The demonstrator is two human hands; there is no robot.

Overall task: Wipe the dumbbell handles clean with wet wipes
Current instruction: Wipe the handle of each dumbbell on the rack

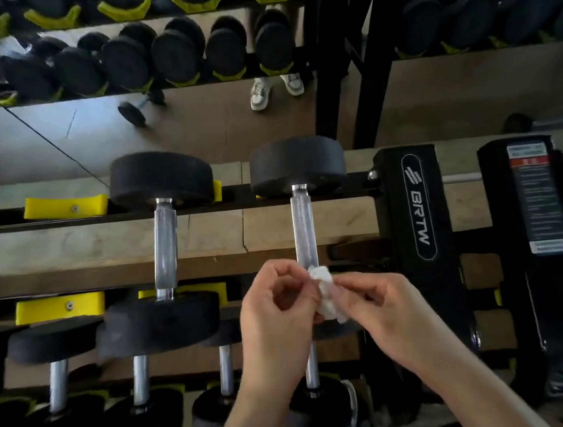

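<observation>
Wipe (325, 295) crumpled, pinched btwn left hand (276, 317) & right hand (385, 310), covering near end of dumbbell handle (303, 225); second dumbbell (160, 180) beside, left.

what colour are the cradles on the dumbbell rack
Yellow; the cradles show best in the head view.

Hidden behind the wet wipe (325, 295) and left hand (276, 320), near end of the dumbbell handle (303, 225); blurred past reading, the label (541, 198) well right of that handle.
</observation>
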